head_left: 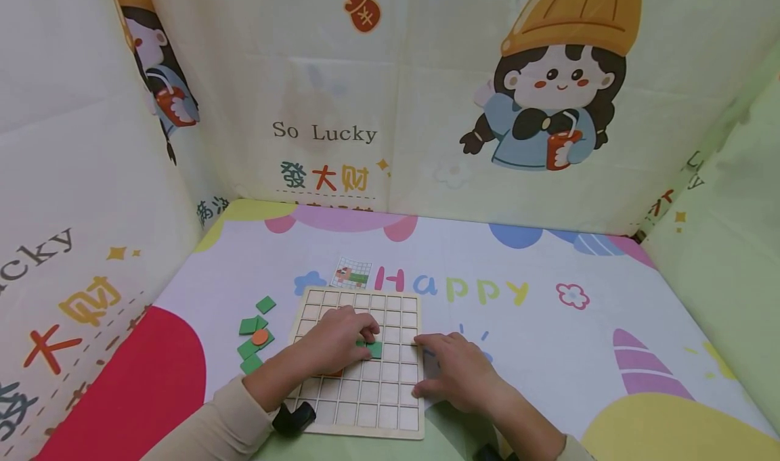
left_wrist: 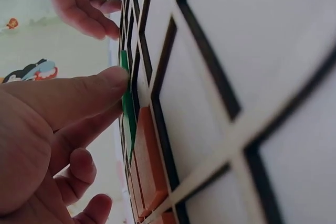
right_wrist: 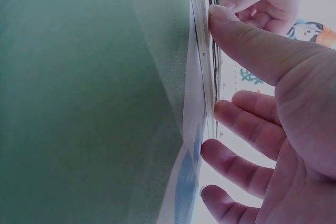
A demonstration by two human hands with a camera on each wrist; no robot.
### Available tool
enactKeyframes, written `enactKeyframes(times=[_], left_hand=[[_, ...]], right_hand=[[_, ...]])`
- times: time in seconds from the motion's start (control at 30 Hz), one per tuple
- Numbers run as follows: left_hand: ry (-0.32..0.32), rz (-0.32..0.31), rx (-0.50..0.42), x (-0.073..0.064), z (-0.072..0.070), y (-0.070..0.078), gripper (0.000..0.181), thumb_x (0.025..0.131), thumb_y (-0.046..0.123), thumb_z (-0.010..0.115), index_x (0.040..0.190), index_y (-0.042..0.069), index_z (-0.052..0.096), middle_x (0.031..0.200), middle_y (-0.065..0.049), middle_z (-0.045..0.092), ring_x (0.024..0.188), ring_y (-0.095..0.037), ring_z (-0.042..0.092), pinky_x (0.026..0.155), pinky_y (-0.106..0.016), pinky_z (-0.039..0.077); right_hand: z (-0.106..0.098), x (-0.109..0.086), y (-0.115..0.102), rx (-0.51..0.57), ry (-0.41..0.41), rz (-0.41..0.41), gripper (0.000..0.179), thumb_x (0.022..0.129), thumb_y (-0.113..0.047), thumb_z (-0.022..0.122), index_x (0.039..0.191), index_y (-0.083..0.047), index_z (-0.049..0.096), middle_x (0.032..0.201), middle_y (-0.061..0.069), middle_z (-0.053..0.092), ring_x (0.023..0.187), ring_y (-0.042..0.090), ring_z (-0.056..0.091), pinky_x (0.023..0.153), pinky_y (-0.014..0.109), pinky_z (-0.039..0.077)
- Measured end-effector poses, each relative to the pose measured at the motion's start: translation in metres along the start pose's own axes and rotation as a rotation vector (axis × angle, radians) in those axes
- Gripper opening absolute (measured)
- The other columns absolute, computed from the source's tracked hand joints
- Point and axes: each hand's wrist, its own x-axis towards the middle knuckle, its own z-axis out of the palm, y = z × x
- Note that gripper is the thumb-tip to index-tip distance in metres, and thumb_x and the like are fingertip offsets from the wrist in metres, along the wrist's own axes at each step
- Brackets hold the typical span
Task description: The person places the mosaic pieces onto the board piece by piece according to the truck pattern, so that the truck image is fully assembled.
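A wooden grid board lies on the printed table mat. My left hand reaches over its middle, thumb and curled fingers holding a green square tile down in a cell. In the left wrist view the thumb presses that green tile, and an orange tile sits in the cell beside it. My right hand rests with relaxed fingers at the board's right edge. In the right wrist view its thumb touches the board's rim.
Several loose green tiles and an orange round piece lie left of the board. A small pattern card lies behind it. Cloth walls with cartoon prints close in the table at the back and both sides.
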Motion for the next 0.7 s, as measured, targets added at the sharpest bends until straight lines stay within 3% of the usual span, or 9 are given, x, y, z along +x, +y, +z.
enactKeyframes(times=[0.23,0.43,0.57,0.7], left_hand=[[-0.021,-0.005,-0.002,0.000,0.001,-0.002,0.026,0.084,0.017,0.081,0.109,0.013,0.072,0.091,0.013,0.067,0.089,-0.011,0.052,0.077,-0.033,0.047],[-0.027,-0.043,-0.121,-0.005,-0.008,-0.011,0.034,0.086,0.019,0.079,0.119,0.014,0.070,0.105,0.012,0.067,0.101,-0.014,0.053,0.085,-0.038,0.048],[0.047,-0.116,-0.180,-0.016,-0.026,-0.020,0.041,0.087,0.018,0.080,0.125,0.013,0.067,0.116,0.006,0.065,0.112,-0.020,0.053,0.089,-0.043,0.050],[0.139,-0.179,-0.135,-0.028,-0.045,-0.035,0.044,0.085,0.017,0.081,0.126,0.012,0.066,0.121,0.000,0.065,0.120,-0.027,0.052,0.093,-0.048,0.051]], right_hand=[[0.001,0.000,0.000,-0.003,-0.004,0.005,0.069,0.073,-0.039,0.088,0.130,-0.011,0.062,0.127,0.003,0.064,0.107,0.027,0.056,0.087,0.048,0.047],[0.001,0.000,0.001,0.009,-0.004,-0.002,0.069,0.073,-0.039,0.088,0.129,-0.010,0.062,0.127,0.004,0.064,0.107,0.028,0.056,0.086,0.049,0.047],[0.000,0.000,0.000,0.014,-0.003,-0.017,0.069,0.073,-0.038,0.088,0.130,-0.010,0.062,0.127,0.005,0.064,0.107,0.028,0.056,0.086,0.049,0.047],[-0.001,-0.001,0.000,0.007,0.004,-0.022,0.068,0.073,-0.037,0.088,0.129,-0.009,0.062,0.128,0.005,0.064,0.107,0.029,0.056,0.086,0.050,0.047]])
